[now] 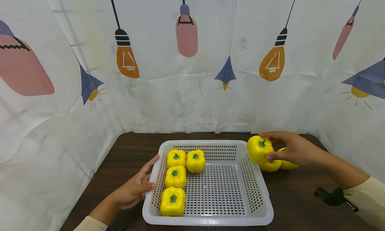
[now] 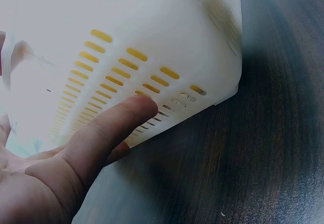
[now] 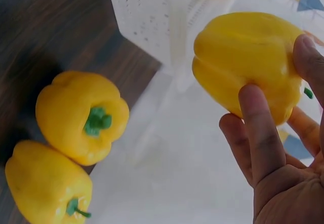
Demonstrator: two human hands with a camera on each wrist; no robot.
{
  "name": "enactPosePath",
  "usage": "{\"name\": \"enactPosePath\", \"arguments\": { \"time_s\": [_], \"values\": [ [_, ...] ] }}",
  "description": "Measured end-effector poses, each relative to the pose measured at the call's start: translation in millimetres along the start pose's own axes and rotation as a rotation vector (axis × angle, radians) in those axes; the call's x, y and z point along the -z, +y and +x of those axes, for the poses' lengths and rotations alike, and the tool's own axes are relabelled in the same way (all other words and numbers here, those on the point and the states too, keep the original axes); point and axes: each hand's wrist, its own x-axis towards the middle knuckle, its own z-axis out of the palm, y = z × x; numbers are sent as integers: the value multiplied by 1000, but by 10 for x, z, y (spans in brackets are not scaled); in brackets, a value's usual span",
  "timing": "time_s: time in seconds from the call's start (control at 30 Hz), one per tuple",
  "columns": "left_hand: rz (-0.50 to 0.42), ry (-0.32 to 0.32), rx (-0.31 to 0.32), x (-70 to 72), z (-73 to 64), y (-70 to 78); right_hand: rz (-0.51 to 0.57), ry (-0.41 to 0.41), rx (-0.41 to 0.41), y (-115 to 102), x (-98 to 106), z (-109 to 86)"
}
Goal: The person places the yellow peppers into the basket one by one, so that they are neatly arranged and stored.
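Observation:
My right hand (image 1: 290, 149) grips a yellow bell pepper (image 1: 258, 149) by its sides, raised at the right rim of a white perforated basket (image 1: 207, 221). In the right wrist view, fingertips and thumb press around this pepper (image 3: 248, 57). Several yellow bell peppers (image 1: 172, 201) with green stems sit along the basket's left side, one (image 1: 196, 161) beside the back one. My left hand (image 1: 134, 189) rests against the basket's left wall with fingers extended; the left wrist view shows a straight digit (image 2: 111, 130) touching the slotted outer wall (image 2: 167, 37).
Two more yellow bell peppers lie on the dark wooden table (image 1: 300, 197) right of the basket, one (image 3: 81, 118) touching the other (image 3: 48, 183). A white sheet (image 1: 186, 100) printed with lamps hangs behind and at the sides. A black device (image 1: 332, 196) is at the right wrist.

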Motion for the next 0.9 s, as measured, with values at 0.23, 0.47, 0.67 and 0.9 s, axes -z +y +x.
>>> {"name": "enactPosePath", "arguments": {
  "time_s": [0.23,0.47,0.67,0.9],
  "values": [
    [0,6,9,-9,-2,9,15,-4,18,-104,-74,58],
    [0,-2,0,-9,-7,14,15,-4,22,-154,-157,112],
    [3,-3,-3,-11,-9,17,18,-22,9,-229,-210,171],
    [1,-6,-4,-10,-4,15,45,-49,17,-315,-292,253]
  ]
}}
